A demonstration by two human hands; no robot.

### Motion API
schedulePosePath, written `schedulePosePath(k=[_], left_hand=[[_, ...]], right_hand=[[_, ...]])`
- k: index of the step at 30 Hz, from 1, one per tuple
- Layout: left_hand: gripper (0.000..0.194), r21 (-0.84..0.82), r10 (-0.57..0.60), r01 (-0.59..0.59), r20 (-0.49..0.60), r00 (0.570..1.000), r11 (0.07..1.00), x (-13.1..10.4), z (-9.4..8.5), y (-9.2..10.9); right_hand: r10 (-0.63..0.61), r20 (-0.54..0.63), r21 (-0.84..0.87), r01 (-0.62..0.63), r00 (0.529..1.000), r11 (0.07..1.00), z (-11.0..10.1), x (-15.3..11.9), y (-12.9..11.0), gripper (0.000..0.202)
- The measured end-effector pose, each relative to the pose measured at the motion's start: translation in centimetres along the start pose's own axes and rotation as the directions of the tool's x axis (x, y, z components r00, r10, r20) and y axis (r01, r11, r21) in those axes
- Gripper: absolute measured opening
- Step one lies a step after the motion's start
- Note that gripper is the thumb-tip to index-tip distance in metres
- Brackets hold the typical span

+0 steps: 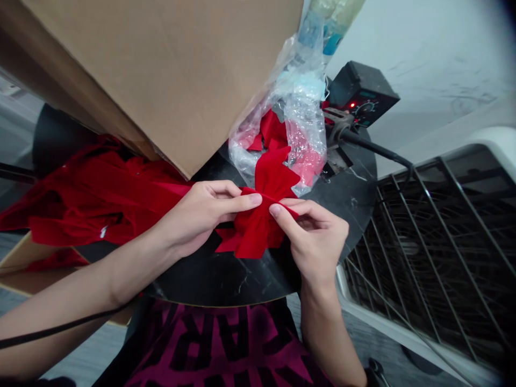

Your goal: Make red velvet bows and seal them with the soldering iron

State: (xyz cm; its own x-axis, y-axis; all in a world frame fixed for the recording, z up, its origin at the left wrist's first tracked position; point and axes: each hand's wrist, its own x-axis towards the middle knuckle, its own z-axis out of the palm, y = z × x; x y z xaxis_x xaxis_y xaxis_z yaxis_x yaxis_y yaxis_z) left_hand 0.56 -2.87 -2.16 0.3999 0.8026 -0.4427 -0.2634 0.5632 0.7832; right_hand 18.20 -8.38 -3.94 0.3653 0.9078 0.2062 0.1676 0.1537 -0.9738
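A red fabric bow (258,234) is held up over the front of the round black table (242,279), gathered at its middle. My left hand (213,207) pinches the gathered middle from the left, thumb on top. From the right, my right hand (308,226) pinches the same middle, its thumb close to the left thumb. Behind the bow lies an open clear plastic bag (306,140) with red fabric pieces inside. A heap of red fabric (121,193) spreads over the table's left side.
A large cardboard box (173,70) stands at the back left. A black device with a red light (363,94) and a metal-tipped tool are at the back right. A caged fan (435,258) stands at the right. An open carton (20,269) sits below the table's left side.
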Motion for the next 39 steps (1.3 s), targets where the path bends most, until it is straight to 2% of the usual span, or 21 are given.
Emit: schedulePosePath(k=[3, 7, 10, 13, 16, 23, 26, 29, 33, 39], left_hand=[[0.023, -0.009, 0.012, -0.012, -0.017, 1.000, 1.000, 0.0, 0.0, 0.1], [0.024, 0.000, 0.036, -0.036, -0.015, 0.999, 0.999, -0.1, 0.2, 0.0], [0.024, 0.063, 0.136, -0.133, -0.056, 0.989, 0.989, -0.3, 0.6, -0.1], [0.024, 0.183, 0.276, -0.251, -0.127, 0.953, 0.951, -0.7, 1.1, -0.1], [0.027, 0.239, 0.319, -0.276, -0.164, 0.933, 0.931, -0.9, 1.5, 0.1], [0.029, 0.215, 0.287, -0.251, -0.159, 0.945, 0.944, -0.9, 1.2, 0.0], [0.030, 0.123, 0.202, -0.190, -0.098, 0.974, 0.974, -0.6, 0.8, 0.0], [0.020, 0.044, 0.120, -0.118, -0.034, 0.992, 0.992, -0.4, 0.4, 0.1], [0.024, -0.027, 0.082, -0.081, 0.049, 0.995, 0.996, -0.2, -0.1, 0.2], [0.036, -0.047, 0.033, -0.027, 0.121, 0.992, 0.999, 0.2, -0.5, 0.4]], right_hand=[[0.012, 0.031, 0.016, -0.012, 0.999, 1.000, -0.1, 0.2, 0.0, 0.014], [0.092, 0.086, 0.073, -0.098, 0.992, 0.992, -0.2, 0.6, 0.1, 0.014], [0.087, 0.069, 0.112, -0.094, 0.994, 0.989, -0.2, 0.6, 0.3, 0.014], [0.056, 0.039, 0.079, -0.059, 0.998, 0.995, -0.1, 0.4, 0.2, 0.011], [0.034, 0.028, 0.017, -0.035, 0.999, 0.999, -0.2, 0.2, 0.2, 0.008], [0.010, 0.028, 0.036, -0.011, 1.000, 0.999, -0.2, 0.2, 0.2, 0.010], [0.021, 0.043, 0.057, -0.024, 0.999, 0.998, -0.1, 0.2, 0.4, 0.014], [0.045, 0.084, 0.114, -0.055, 0.995, 0.992, -0.2, 0.3, 0.7, 0.016], [0.055, 0.139, 0.195, -0.082, 0.989, 0.977, -0.4, 0.3, 1.3, 0.016], [0.091, 0.215, 0.173, -0.130, 0.972, 0.976, -0.9, 0.3, 1.4, 0.024]])
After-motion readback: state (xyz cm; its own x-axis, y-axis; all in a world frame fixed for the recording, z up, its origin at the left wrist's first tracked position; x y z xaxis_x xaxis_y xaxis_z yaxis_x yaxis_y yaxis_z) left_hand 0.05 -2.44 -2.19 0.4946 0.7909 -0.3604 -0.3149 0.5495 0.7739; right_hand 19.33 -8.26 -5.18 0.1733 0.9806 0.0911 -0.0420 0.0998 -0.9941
